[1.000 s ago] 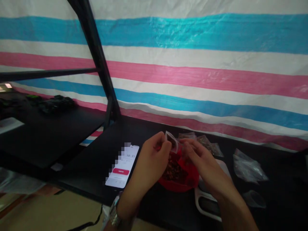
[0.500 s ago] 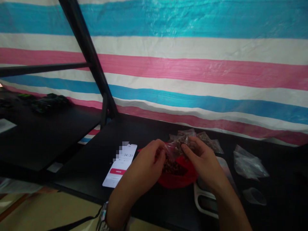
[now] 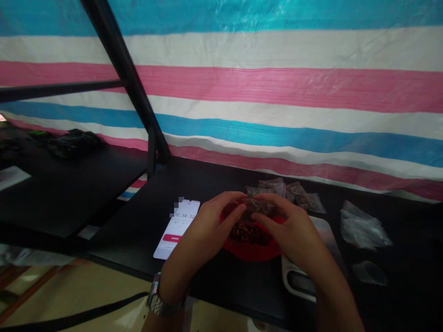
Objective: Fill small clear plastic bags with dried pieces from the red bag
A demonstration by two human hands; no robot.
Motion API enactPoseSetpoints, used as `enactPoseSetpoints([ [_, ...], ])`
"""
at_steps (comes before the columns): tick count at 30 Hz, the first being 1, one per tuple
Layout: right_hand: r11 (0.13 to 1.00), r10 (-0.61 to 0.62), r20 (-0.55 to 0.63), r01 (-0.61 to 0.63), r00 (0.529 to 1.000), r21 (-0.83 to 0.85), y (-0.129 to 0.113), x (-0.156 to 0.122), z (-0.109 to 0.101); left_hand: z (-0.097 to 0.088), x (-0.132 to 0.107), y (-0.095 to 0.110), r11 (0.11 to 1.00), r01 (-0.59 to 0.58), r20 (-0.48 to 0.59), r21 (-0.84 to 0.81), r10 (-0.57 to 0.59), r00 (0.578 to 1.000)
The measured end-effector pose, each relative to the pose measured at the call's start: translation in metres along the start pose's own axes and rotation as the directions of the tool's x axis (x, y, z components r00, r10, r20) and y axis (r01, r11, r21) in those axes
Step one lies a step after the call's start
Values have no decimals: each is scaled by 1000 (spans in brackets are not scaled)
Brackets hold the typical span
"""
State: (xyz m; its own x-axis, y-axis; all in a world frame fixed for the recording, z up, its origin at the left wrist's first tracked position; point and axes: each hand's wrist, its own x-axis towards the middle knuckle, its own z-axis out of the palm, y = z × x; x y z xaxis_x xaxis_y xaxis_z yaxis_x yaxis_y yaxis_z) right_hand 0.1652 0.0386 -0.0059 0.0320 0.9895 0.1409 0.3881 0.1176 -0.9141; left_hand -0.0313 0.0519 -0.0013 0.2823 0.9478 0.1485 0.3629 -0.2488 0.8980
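My left hand [image 3: 216,221] and my right hand [image 3: 289,223] pinch a small clear plastic bag [image 3: 256,206] between them, thumbs towards me. Dark brown bits show dimly through the plastic; the fingers cover part of it. Directly below sits a red bowl [image 3: 254,252] holding small brown pieces [image 3: 249,233], perhaps beans or grains. Behind my hands lies a heap of filled clear bags [image 3: 302,197]. A white kitchen scale [image 3: 299,286] stands right of the bowl, partly under my right forearm.
Flat clear bags [image 3: 363,226] and a small clear plastic cup [image 3: 369,273] lie at the right. Left of the bowl, a phone [image 3: 178,230] shows a running timer. Striped sheeting [image 3: 277,87] hangs behind the black table [image 3: 204,180]; a black post [image 3: 128,78] rises at left.
My hands have drawn closer together around the bag, which now sits lower and flatter over the bowl. The whole view has shifted slightly, and the phone's timer has advanced.
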Motion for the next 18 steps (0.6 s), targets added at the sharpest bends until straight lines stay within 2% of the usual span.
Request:
enactPoseSetpoints([
  [4, 1000, -3, 75, 3, 997, -1, -4, -2, 2, -1, 1, 1, 999, -28, -17, 24, 29, 999],
  [9, 998, -9, 69, 5, 998, 56, -6, -4, 1, -3, 0, -2, 999, -36, -57, -11, 35, 998],
  [13, 992, 40, 22, -42, 999, 116, -3, -3, 0, -4, -2, 0, 1000, -2, -73, -24, 0, 997],
  [18, 990, -124, -128, 131, 984, 49, -7, 0, 0, -4, -2, 3, 1000, -21, -73, -13, 20, 997],
])
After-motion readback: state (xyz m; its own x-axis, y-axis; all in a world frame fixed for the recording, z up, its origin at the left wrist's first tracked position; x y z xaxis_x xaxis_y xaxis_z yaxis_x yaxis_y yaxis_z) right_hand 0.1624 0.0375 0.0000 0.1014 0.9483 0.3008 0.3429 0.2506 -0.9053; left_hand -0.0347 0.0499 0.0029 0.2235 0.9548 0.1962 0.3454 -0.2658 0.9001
